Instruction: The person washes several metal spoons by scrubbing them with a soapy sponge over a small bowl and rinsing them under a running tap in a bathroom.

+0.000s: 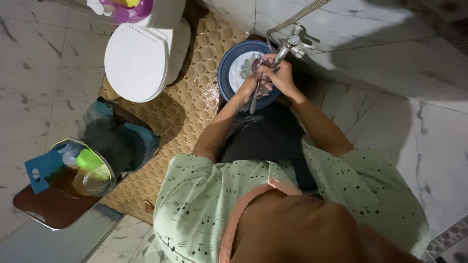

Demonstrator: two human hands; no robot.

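Both hands, left (251, 84) and right (279, 78), close their grip around spoons (254, 95) over a blue basin (224, 73) under the tap (291, 45). Spoon handles run lengthwise toward the person, bowls pointing up at the tap. Fingers overlap, so their count stays unclear.

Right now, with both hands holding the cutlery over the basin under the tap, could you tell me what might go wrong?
1. The left hand and right hand hold several spoons together; a wet grip could slip, dropping them onto the white plate in the blue basin.
2. The patterned mat looks wet beside the basin, so footing may be slippery.
3. The metal tap sits close above the knuckles and could be knocked.
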